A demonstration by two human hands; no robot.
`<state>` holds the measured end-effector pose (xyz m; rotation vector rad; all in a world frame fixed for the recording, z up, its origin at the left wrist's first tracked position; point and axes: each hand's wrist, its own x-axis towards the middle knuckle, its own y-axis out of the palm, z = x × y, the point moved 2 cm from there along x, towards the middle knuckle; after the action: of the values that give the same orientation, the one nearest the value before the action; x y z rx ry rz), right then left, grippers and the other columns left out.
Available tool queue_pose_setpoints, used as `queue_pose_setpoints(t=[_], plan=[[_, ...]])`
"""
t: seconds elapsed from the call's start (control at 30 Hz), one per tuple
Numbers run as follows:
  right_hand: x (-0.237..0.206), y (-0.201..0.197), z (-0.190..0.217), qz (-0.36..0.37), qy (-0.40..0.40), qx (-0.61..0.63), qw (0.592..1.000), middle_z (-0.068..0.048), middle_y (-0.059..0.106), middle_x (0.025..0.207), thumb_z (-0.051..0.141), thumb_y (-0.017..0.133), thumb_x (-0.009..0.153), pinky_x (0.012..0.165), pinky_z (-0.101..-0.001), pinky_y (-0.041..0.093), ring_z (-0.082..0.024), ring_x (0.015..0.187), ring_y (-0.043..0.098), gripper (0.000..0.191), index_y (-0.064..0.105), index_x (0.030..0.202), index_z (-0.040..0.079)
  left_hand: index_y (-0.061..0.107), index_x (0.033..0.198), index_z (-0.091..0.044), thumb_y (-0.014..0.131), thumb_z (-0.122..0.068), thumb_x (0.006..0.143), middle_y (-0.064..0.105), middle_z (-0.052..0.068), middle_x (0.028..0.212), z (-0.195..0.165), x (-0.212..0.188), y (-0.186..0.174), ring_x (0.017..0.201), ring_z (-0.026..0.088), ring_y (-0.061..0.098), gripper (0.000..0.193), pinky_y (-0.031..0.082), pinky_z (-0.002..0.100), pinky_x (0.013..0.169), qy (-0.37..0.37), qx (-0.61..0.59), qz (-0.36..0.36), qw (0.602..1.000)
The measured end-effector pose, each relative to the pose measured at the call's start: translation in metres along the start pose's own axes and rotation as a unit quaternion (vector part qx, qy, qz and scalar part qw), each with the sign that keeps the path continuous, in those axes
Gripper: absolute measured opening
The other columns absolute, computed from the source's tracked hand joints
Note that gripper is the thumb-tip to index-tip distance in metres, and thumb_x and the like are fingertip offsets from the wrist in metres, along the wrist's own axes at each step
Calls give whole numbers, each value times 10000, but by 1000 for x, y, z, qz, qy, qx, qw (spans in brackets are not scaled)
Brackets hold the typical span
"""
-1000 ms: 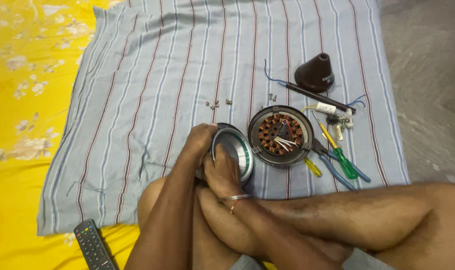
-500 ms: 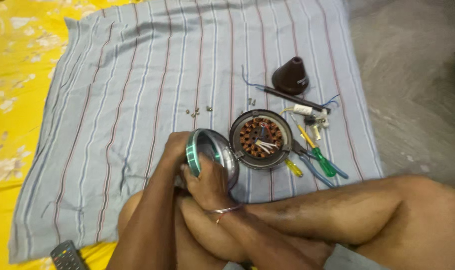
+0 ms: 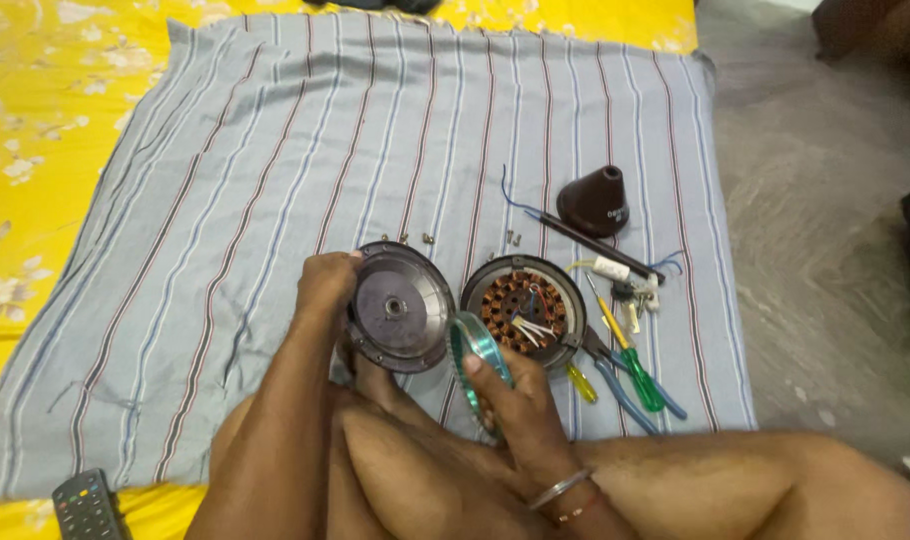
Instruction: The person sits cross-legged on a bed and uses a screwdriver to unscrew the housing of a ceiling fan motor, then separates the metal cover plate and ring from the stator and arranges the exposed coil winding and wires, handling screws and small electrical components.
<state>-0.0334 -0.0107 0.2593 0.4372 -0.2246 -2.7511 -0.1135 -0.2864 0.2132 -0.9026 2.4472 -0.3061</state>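
My left hand (image 3: 325, 287) grips the left rim of a round dark metal motor cover (image 3: 400, 310), held on edge over a striped cloth (image 3: 275, 150) with its flat face turned up toward me. My right hand (image 3: 515, 405), a bangle on its wrist, holds a thin greenish ring (image 3: 473, 352) just right of the cover. A round stator with copper windings (image 3: 523, 312) and loose wire ends lies on the cloth beside the ring. My bare legs fill the bottom of the view.
A brown cone-shaped cap (image 3: 595, 200), a dark rod (image 3: 585, 240), a white part with wires (image 3: 615, 270), screwdrivers (image 3: 635, 365) and blue-handled pliers (image 3: 625, 392) lie at right. Small screws (image 3: 415, 238) sit above the cover. A remote (image 3: 85, 505) lies bottom left. Grey floor at right.
The cover and the greenish ring were held together in both hands; now they are apart, the cover in my left hand and the ring in my right.
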Motion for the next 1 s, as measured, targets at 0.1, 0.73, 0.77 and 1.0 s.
queue_pose_setpoints(t=[0.1,0.73,0.77,1.0], plan=[[19,0,20,33,15,12,999,30,510,598,360,626,945,460,-249,382,-81,490,460,316,601,775,95,759,1117,-53,708,-346,886,736,208,1161,-3,15,6,1044,347,711,376,537,461,894,-34,36,-2,999],[355,58,53,169,-108,-781,591,-187,716,985,422,539,981,871,-517,507,-382,961,681,378,667,1049,73,515,1383,-127,638,-401,934,547,173,1400,-30,60,-18,1307,390,546,540,463,527,1064,9,250,74,965],[358,59,43,170,-100,-805,559,-191,721,1027,427,543,973,892,-527,517,-394,1002,688,382,673,1071,81,507,1389,-128,645,-393,931,545,174,1397,-31,62,-18,1303,393,547,547,463,529,1060,6,249,75,965],[344,62,12,155,-111,-824,533,-137,733,1046,348,655,907,884,-508,530,-347,1027,691,254,714,1040,141,528,1359,-113,657,-374,928,566,192,1362,-31,64,-15,1268,409,571,521,470,536,1045,31,269,71,960]])
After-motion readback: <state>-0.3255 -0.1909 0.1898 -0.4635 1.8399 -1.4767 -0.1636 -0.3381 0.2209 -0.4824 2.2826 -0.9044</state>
